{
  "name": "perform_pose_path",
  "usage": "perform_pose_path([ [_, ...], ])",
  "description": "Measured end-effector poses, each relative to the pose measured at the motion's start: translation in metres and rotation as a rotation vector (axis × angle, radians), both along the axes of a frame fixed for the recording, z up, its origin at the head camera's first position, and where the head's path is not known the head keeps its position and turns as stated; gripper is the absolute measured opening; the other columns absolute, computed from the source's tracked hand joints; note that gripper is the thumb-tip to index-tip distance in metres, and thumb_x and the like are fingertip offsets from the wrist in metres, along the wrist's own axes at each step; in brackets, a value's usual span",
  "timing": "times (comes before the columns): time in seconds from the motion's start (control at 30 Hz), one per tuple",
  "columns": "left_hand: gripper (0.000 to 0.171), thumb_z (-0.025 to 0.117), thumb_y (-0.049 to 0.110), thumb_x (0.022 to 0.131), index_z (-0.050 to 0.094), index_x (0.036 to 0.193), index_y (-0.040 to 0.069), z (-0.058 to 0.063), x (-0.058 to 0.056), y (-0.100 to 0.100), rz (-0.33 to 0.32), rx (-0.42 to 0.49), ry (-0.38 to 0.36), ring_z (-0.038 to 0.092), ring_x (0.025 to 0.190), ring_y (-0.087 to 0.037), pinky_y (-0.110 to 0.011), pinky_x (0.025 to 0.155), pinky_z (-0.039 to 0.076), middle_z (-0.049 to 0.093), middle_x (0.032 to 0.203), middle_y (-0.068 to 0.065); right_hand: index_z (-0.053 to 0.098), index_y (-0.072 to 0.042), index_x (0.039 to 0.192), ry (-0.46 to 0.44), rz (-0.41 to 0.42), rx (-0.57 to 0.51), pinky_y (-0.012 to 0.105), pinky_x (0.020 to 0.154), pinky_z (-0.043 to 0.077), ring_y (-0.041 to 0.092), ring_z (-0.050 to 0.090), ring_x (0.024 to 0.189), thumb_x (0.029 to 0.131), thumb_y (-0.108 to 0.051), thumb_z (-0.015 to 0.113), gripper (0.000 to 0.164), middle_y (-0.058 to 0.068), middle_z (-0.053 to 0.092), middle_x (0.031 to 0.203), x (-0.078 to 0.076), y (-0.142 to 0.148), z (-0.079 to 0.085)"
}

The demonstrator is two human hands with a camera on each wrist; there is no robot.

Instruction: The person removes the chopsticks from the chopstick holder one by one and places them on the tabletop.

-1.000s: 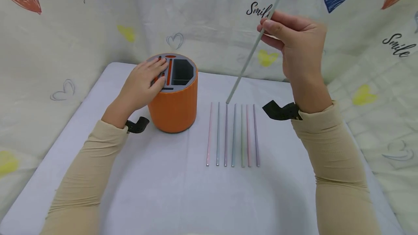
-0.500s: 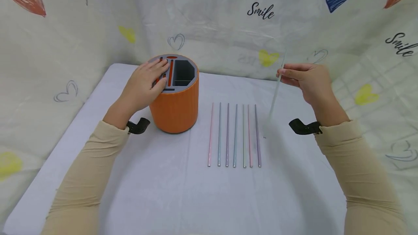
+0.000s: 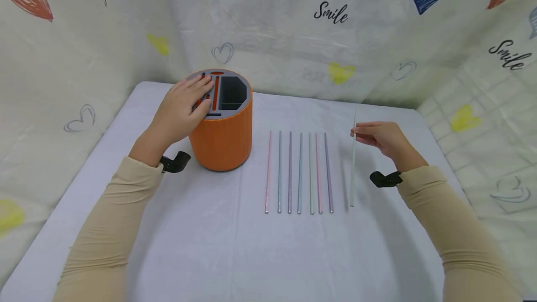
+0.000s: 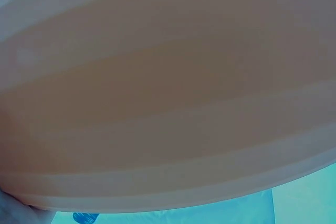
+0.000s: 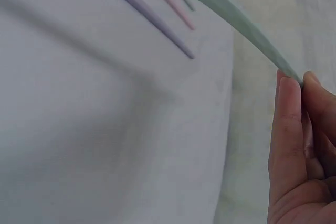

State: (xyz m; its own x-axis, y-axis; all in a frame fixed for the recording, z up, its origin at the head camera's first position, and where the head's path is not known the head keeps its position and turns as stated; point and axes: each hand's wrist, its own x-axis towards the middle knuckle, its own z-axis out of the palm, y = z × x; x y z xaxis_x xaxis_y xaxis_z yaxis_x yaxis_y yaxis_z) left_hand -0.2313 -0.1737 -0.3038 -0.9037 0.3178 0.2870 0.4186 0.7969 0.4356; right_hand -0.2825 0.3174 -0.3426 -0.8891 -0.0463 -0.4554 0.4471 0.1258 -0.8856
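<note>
My left hand point(image 3: 180, 104) rests on the grey slotted top of a round orange pen holder point(image 3: 222, 143), fingers nearly straight. The left wrist view is mostly filled by a blurred curved surface, apparently the holder's wall point(image 4: 168, 87). Over the right part of the table, my right hand point(image 3: 382, 139) pinches a thin pale green stick point(image 3: 353, 171) near its far end, between thumb and fingers. Seen from the right wrist, that stick point(image 5: 236, 22) stands off the cloth, its shadow apart from it. Left of it lies a row of several pastel sticks point(image 3: 300, 176), side by side.
A white cloth covers the table point(image 3: 189, 246). Behind it hangs a pale curtain point(image 3: 272, 41) printed with hearts and words. In the holder's top, a large dark compartment point(image 3: 233, 91) lies right of my left hand.
My right hand has come down from high over the table, first moving right, and the green stick has turned from slanted to nearly parallel with the row. My left hand stays on the pen holder.
</note>
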Motion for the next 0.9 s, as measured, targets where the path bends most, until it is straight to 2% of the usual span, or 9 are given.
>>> perform_pose_path([
  [0.13,0.052,0.038,0.029,0.103,0.042,0.151,0.008,-0.001,0.0,0.0,0.006,-0.01,-0.009,0.026,0.153,-0.029,-0.048,0.128,0.014,0.038,0.159,-0.01,0.074,-0.012,0.09,-0.043,0.003,-0.015,0.02,0.075,0.061,0.009,0.075,0.079,0.092,-0.006,0.068,0.008,-0.003,0.077,0.081,-0.001,0.001,-0.015],
  [0.27,0.052,0.038,0.029,0.103,0.042,0.151,0.008,0.0,0.0,-0.001,0.008,-0.009,-0.012,0.026,0.153,-0.029,-0.048,0.128,0.013,0.038,0.16,-0.01,0.073,-0.009,0.097,-0.042,0.037,-0.009,0.02,0.075,0.061,0.009,0.076,0.079,0.092,-0.007,0.069,0.007,-0.002,0.078,0.082,-0.004,0.003,-0.029],
  [0.37,0.052,0.039,0.028,0.104,0.042,0.151,0.008,0.001,0.0,0.0,0.004,-0.006,-0.012,0.026,0.153,-0.029,-0.048,0.128,0.013,0.038,0.16,-0.01,0.073,-0.012,0.094,-0.054,0.06,0.003,0.02,0.074,0.061,0.008,0.076,0.078,0.093,-0.006,0.068,0.008,-0.003,0.077,0.082,-0.007,0.003,-0.039],
  [0.57,0.052,0.039,0.027,0.104,0.042,0.151,0.007,0.001,-0.002,0.001,-0.001,-0.009,-0.007,0.026,0.153,-0.03,-0.048,0.128,0.013,0.038,0.159,-0.011,0.07,-0.009,0.098,-0.104,0.042,0.029,0.019,0.074,0.061,0.007,0.075,0.076,0.093,-0.005,0.067,0.007,-0.004,0.077,0.079,-0.011,-0.002,-0.049],
  [0.73,0.052,0.039,0.027,0.103,0.042,0.151,0.007,0.001,-0.001,0.001,0.004,-0.005,-0.009,0.026,0.153,-0.03,-0.049,0.128,0.013,0.038,0.159,-0.011,0.064,0.002,0.117,-0.115,0.037,0.079,0.02,0.072,0.061,0.005,0.074,0.072,0.092,-0.002,0.067,0.025,-0.004,0.075,0.075,-0.011,-0.008,-0.055],
  [0.9,0.052,0.039,0.027,0.103,0.042,0.151,0.007,0.001,0.0,0.001,0.008,0.001,-0.014,0.026,0.153,-0.03,-0.048,0.128,0.013,0.038,0.159,-0.011,0.057,0.005,0.13,-0.139,0.051,0.172,0.018,0.071,0.06,0.004,0.072,0.07,0.093,-0.007,0.067,0.04,-0.008,0.074,0.074,-0.012,-0.011,-0.062],
])
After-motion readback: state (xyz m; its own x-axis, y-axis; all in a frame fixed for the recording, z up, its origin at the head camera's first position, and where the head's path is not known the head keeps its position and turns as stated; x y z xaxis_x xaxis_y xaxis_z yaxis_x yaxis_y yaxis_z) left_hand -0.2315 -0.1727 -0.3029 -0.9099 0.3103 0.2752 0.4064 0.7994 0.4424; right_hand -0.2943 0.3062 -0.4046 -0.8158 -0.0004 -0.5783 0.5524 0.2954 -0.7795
